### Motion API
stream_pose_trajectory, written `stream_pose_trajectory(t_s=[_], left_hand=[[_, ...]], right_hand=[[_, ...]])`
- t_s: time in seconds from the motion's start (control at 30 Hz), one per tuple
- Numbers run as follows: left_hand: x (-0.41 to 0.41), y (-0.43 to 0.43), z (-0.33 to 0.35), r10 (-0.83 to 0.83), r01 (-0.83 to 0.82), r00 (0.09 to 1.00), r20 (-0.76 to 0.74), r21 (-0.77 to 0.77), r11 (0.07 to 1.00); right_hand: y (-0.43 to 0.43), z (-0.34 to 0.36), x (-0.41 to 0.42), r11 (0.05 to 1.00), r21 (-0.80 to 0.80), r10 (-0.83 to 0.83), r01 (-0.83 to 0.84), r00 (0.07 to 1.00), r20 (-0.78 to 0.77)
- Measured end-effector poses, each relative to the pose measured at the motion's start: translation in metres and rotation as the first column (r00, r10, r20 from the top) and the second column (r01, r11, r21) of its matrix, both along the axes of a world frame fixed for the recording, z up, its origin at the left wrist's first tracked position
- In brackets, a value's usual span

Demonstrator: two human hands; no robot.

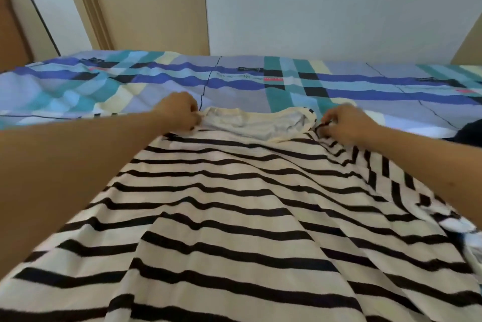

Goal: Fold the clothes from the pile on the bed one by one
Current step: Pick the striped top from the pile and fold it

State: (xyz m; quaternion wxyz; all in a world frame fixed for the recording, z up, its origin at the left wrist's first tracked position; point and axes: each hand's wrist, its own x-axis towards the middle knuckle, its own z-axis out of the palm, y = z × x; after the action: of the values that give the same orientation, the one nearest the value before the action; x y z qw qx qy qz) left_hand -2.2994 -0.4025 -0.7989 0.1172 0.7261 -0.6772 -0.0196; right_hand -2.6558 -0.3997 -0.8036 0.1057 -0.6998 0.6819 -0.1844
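A white shirt with black stripes (234,212) lies spread on the bed, its white collar (260,124) pointing away from me. My left hand (180,111) pinches the shirt's left shoulder just beside the collar. My right hand (344,126) pinches the right shoulder on the collar's other side. Wrinkles run down the cloth from both grips. The right sleeve lies bunched toward the right edge of the view.
The bed is covered by a blue, teal and cream plaid sheet (260,87). A dark garment (469,131) peeks in at the right edge. A pale wall (326,3) and a beige door frame (88,3) stand behind the bed.
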Motion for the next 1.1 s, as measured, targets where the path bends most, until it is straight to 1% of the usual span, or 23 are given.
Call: stream_pose_trajectory(t_s=[0.07,0.1,0.13,0.17,0.2,0.23,0.3,0.33,0.4,0.47,0.5,0.57,0.63,0.67,0.73,0.8,0.83,0.87,0.93,0.97,1.0,1.03,1.1], left_hand=[[0.000,-0.013,0.018,0.085,-0.094,0.993,-0.087,-0.111,0.989],[-0.001,-0.019,0.025,0.133,-0.152,0.983,-0.128,-0.155,0.976],[-0.003,-0.022,0.029,0.177,-0.201,0.974,-0.143,-0.178,0.963],[-0.008,-0.021,0.030,0.200,-0.222,0.970,-0.135,-0.172,0.960],[-0.016,-0.017,0.029,0.184,-0.201,0.977,-0.111,-0.168,0.965],[-0.025,-0.009,0.026,0.129,-0.142,0.988,-0.085,-0.182,0.973],[-0.056,0.016,0.017,-0.079,0.063,0.995,-0.061,-0.233,0.970],[-0.075,0.030,0.011,-0.190,0.169,0.979,-0.072,-0.232,0.958],[-0.120,0.065,-0.001,-0.352,0.330,0.931,-0.101,-0.187,0.925],[-0.162,0.095,-0.013,-0.440,0.424,0.889,-0.124,-0.133,0.896],[-0.179,0.105,-0.018,-0.463,0.451,0.876,-0.136,-0.109,0.886],[-0.208,0.120,-0.024,-0.479,0.476,0.863,-0.160,-0.059,0.877],[-0.227,0.128,-0.030,-0.479,0.484,0.866,-0.141,0.002,0.875],[-0.234,0.130,-0.031,-0.476,0.484,0.871,-0.123,0.037,0.875],[-0.240,0.131,-0.033,-0.474,0.482,0.875,-0.098,0.102,0.870],[-0.242,0.130,-0.036,-0.466,0.473,0.881,-0.082,0.143,0.869],[-0.242,0.130,-0.037,-0.461,0.465,0.885,-0.061,0.159,0.871],[-0.242,0.131,-0.040,-0.457,0.455,0.889,-0.033,0.174,0.873],[-0.243,0.133,-0.045,-0.447,0.438,0.894,0.013,0.180,0.881],[-0.243,0.134,-0.047,-0.443,0.433,0.896,0.021,0.170,0.885],[-0.243,0.135,-0.048,-0.439,0.431,0.898,0.022,0.158,0.889],[-0.243,0.136,-0.049,-0.436,0.428,0.900,0.025,0.146,0.892],[-0.243,0.136,-0.050,-0.431,0.423,0.902,0.032,0.135,0.896]], right_hand=[[-0.014,0.015,-0.002,0.986,-0.152,-0.065,0.073,0.996,0.055],[-0.017,0.022,-0.004,0.972,-0.203,-0.104,0.121,0.990,0.095],[-0.018,0.026,-0.005,0.964,-0.215,-0.134,0.158,0.983,0.122],[-0.018,0.030,-0.008,0.968,-0.184,-0.148,0.169,0.981,0.123],[-0.016,0.032,-0.014,0.980,-0.119,-0.150,0.161,0.984,0.092],[-0.012,0.032,-0.021,0.989,-0.040,-0.137,0.139,0.990,0.043],[0.008,0.035,-0.037,0.987,0.129,-0.087,0.095,0.994,-0.067],[0.020,0.037,-0.046,0.972,0.217,-0.065,0.087,0.992,-0.107],[0.042,0.039,-0.063,0.926,0.362,-0.035,0.102,0.982,-0.187],[0.061,0.043,-0.079,0.891,0.433,-0.019,0.140,0.962,-0.273],[0.067,0.044,-0.088,0.868,0.470,-0.020,0.160,0.957,-0.288],[0.077,0.046,-0.105,0.823,0.545,-0.049,0.163,0.975,-0.218],[0.083,0.049,-0.114,0.822,0.548,-0.149,0.157,0.987,-0.060],[0.082,0.050,-0.119,0.841,0.513,-0.225,0.173,0.974,0.040],[0.077,0.051,-0.130,0.881,0.395,-0.376,0.259,0.891,0.253],[0.071,0.051,-0.143,0.891,0.235,-0.450,0.389,0.821,0.351],[0.070,0.049,-0.150,0.882,0.185,-0.472,0.434,0.798,0.376],[0.070,0.046,-0.154,0.869,0.180,-0.491,0.461,0.758,0.429],[0.077,0.043,-0.155,0.849,0.270,-0.525,0.454,0.665,0.532],[0.083,0.043,-0.153,0.839,0.355,-0.544,0.412,0.649,0.533],[0.090,0.044,-0.150,0.815,0.455,-0.565,0.358,0.663,0.491],[0.097,0.046,-0.149,0.781,0.547,-0.573,0.302,0.696,0.433],[0.103,0.048,-0.152,0.711,0.660,-0.575,0.243,0.741,0.347]])
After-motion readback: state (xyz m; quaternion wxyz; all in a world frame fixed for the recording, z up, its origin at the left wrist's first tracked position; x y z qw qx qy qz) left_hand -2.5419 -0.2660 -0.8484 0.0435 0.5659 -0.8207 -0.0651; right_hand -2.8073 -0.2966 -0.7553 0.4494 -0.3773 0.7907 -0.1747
